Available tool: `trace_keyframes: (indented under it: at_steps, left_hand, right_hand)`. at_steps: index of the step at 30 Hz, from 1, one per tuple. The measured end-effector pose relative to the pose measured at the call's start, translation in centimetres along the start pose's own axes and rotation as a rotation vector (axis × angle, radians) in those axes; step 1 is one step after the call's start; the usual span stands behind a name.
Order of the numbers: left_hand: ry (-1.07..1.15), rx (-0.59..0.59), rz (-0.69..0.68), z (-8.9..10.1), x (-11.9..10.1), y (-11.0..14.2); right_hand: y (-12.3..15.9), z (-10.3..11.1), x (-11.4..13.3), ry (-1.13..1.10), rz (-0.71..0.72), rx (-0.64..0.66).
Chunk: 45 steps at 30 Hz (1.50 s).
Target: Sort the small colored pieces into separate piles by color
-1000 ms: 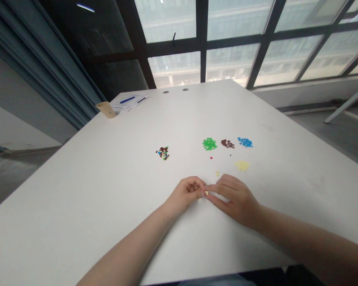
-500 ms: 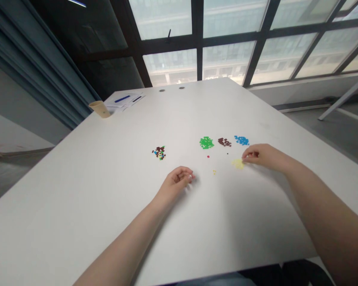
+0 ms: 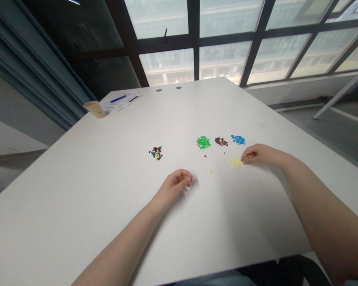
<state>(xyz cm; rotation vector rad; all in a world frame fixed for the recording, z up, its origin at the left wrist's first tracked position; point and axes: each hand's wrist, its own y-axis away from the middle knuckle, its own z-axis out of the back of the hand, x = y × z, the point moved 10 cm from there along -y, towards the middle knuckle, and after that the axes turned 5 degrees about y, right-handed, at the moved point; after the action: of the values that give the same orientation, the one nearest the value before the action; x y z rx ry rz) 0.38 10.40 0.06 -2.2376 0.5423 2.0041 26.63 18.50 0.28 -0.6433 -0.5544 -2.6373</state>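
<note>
On the white table (image 3: 107, 167) lie small heaps of tiny pieces: a green heap (image 3: 203, 142), a brown heap (image 3: 221, 141), a blue heap (image 3: 238, 139), a pale yellow heap (image 3: 235, 162) and a mixed heap (image 3: 156, 153). My right hand (image 3: 258, 154) rests at the right edge of the yellow heap, fingers curled and pinched together; what they hold is too small to make out. My left hand (image 3: 177, 183) lies on the table in a loose fist, apart from every heap. Two stray yellow pieces (image 3: 211, 171) and a single red piece (image 3: 205, 156) lie between the hands.
A paper cup (image 3: 94, 109) stands at the far left edge beside papers and a blue pen (image 3: 118, 98). Two round caps (image 3: 168, 88) sit at the table's far end. Windows and a dark curtain lie beyond; floor drops off on both sides.
A second ago both hands met near the front edge, pinching a yellow piece. My right hand has since gone out to the yellow heap; my left hand has drawn slightly left and closed.
</note>
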Motion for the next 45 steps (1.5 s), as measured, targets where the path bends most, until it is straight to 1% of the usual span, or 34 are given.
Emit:
trace_keyframes:
  at_steps: [4,6,7,8,10,12,13,14,15,16,17,19,20,22,23,25,28,30,34,45]
  left_hand:
    - [-0.031,-0.019,-0.012,0.1,-0.4,-0.1]
    - [-0.066,-0.069,-0.037,1.3,-0.9,-0.4]
    - [-0.090,-0.117,-0.062,2.4,-1.3,-0.5]
    - [-0.118,-0.186,-0.097,3.9,-1.9,-0.6]
    - [-0.198,-0.391,-0.194,8.2,-3.4,-0.3]
    - [-0.327,-0.635,-0.313,12.7,-5.2,0.8]
    - [-0.423,-0.736,-0.356,14.6,-6.0,1.5]
    - [-0.543,-0.818,-0.379,15.9,-6.6,2.0]
    - [-0.663,-0.864,-0.375,16.8,-6.9,2.3]
    - [-0.766,-0.881,-0.357,17.3,-6.9,2.2]
    - [-0.857,-0.865,-0.335,17.4,-6.8,2.0]
    - [-1.005,-0.771,-0.295,16.4,-6.2,1.0]
    - [-1.078,-0.715,-0.282,15.5,-5.9,0.4]
    - [-1.221,-0.640,-0.254,13.8,-5.5,-0.3]
    - [-1.279,-0.628,-0.235,13.2,-5.4,-0.5]
    - [-1.340,-0.629,-0.196,12.7,-5.3,-0.7]
    - [-1.345,-0.646,-0.159,12.9,-5.2,-0.7]
    - [-1.337,-0.654,-0.149,13.3,-4.9,-0.8]
    - [-1.324,-0.654,-0.162,13.5,-4.6,-1.1]
    - [-1.351,-0.613,-0.187,12.6,-4.6,-1.6]
  right_hand:
    - [0.2,0.6,-0.5,0.013,-0.019,-0.045]
    - [0.3,0.8,-0.5,-0.001,-0.033,-0.054]
    - [0.3,0.8,-0.4,-0.007,-0.038,-0.048]
    - [0.3,0.7,0.0,-0.011,-0.039,-0.032]
    - [0.4,-0.2,1.7,-0.012,-0.014,0.023]
    - [0.4,-1.4,4.6,-0.016,0.059,0.050]
    - [0.5,-2.1,6.4,-0.020,0.113,0.039]
    - [0.7,-2.6,8.3,-0.025,0.181,0.006]
    - [1.0,-3.2,10.3,-0.025,0.256,-0.030]
    - [1.4,-4.3,12.2,-0.018,0.331,-0.029]
    - [1.8,-5.5,13.8,-0.006,0.402,0.001]
    - [2.7,-7.8,16.1,0.021,0.496,0.075]
    - [3.1,-8.5,16.7,0.035,0.523,0.103]
    - [3.4,-9.1,17.1,0.056,0.545,0.116]
    - [3.4,-9.0,17.1,0.063,0.546,0.109]
    - [3.3,-8.5,16.8,0.072,0.540,0.082]
    - [2.9,-7.9,16.4,0.077,0.530,0.053]
    - [2.8,-7.8,16.3,0.076,0.535,0.046]
    - [2.8,-8.1,16.4,0.071,0.548,0.041]
    - [3.0,-8.1,16.7,0.056,0.544,0.083]
